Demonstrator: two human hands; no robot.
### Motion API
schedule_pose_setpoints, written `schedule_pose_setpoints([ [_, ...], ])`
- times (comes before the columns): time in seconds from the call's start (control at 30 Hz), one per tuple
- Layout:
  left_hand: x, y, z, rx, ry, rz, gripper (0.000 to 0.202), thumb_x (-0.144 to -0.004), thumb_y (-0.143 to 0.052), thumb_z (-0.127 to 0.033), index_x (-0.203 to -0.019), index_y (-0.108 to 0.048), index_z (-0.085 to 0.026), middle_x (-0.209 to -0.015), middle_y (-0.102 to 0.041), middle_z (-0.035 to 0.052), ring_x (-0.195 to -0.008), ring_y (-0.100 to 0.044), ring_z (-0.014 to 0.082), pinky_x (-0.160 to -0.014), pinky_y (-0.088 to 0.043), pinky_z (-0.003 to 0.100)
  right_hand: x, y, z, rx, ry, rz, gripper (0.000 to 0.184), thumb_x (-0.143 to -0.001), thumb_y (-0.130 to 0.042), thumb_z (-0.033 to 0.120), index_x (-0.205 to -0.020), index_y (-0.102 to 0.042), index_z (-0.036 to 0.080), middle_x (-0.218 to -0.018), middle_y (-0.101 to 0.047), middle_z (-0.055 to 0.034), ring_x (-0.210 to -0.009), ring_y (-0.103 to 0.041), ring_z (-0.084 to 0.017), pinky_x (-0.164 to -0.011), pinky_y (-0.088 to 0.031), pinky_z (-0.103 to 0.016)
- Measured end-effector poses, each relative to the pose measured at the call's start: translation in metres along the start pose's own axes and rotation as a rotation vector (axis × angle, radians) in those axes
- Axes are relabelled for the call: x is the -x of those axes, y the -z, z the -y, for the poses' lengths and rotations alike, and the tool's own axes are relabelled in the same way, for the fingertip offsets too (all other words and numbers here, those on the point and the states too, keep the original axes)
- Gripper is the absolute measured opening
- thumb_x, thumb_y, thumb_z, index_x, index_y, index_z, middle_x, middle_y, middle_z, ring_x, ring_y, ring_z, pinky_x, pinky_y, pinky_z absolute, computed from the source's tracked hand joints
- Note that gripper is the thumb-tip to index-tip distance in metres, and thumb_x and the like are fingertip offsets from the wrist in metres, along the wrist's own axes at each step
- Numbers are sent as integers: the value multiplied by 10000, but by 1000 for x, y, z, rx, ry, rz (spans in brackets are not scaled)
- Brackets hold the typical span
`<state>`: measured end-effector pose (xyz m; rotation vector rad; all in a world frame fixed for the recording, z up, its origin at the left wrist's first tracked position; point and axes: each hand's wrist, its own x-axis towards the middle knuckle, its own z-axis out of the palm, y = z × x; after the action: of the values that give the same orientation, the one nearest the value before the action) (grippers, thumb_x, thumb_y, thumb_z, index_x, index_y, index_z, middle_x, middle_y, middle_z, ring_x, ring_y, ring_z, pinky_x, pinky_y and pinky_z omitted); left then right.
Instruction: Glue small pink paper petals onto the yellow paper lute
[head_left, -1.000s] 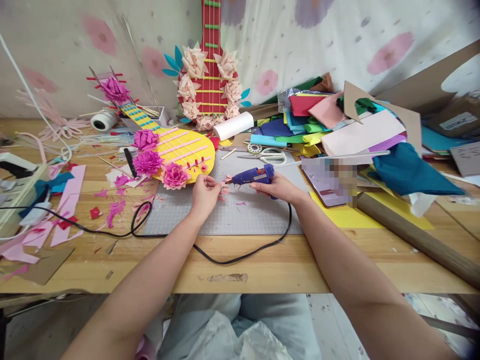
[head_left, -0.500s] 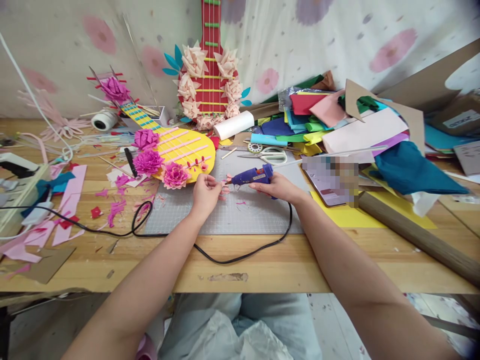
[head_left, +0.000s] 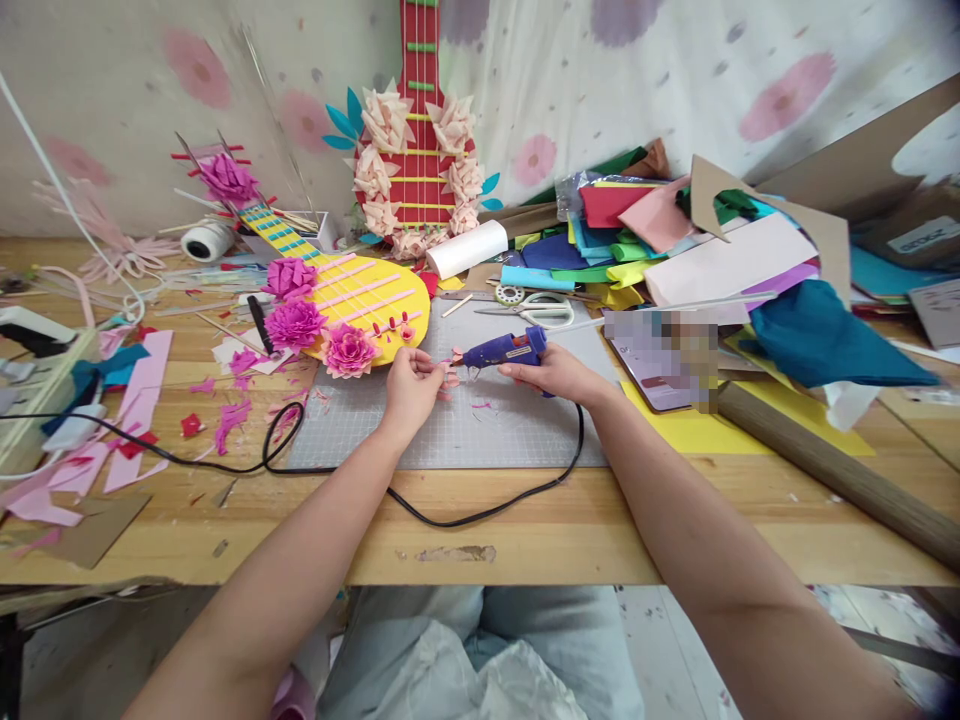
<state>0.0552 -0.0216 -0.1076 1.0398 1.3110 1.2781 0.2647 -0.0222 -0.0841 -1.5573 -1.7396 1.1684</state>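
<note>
At three o'clock from left hand's [head_left: 412, 384] pinched paper [head_left: 450, 378], right hand's [head_left: 561, 376] closed grip keeps glue gun [head_left: 501, 350] still, seemingly mid-step.

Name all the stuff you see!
glue gun: one, blue, centre
paper bits: some, pink, centre
yellow toy guitar: one, yellow, left
red toy guitar: one, red, back
scissors: one, pale handles, back centre
cutting mat: one, grey, centre
coloured papers: many, mixed, back right
white roll: one, white, back
brown roll: one, brown, right
touchscreen: one, purplish, right
gun cord: one, black, front
paper scraps: many, pinkish, left
curtain: one, white, behind
table: one, wooden, underneath
left grip: one, pinching paper bits
right grip: one, holding glue gun
</note>
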Motion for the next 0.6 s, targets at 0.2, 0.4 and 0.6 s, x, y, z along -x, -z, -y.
schedule_pose_setpoints([
  [0.2,3,-1,-4,-14,16,9,293,-656,-670,-163,-790,-411,-193,-677,-523,-61,-484,-596,104,-385,-492,224,0,1,-1,2,16,1,479,-646,-643,645,-690,-561,175,-555,-489,21,-478,-419,-84,-429,-348,-231],
  [0.4,5,-1,-7,-15,24,41,301,-659,-681,-187,-778,-404,-189,-633,-539,-63,-499,-615,115,-386,-491,212,2,3,2,-20,14,-21,447,-651,-653,612,-679,-557,176,-537,-478,26,-470,-414,-88,-436,-335,-239],
  [0.6,8,-1,-10,-39,9,68,278,-677,-677,-176,-757,-411,-183,-624,-587,-34,-543,-632,120,-404,-481,188,-3,5,-3,-73,1,-251,403,-709,-597,567,-643,-573,170,-490,-449,28,-450,-400,-94,-461,-340,-254],
])
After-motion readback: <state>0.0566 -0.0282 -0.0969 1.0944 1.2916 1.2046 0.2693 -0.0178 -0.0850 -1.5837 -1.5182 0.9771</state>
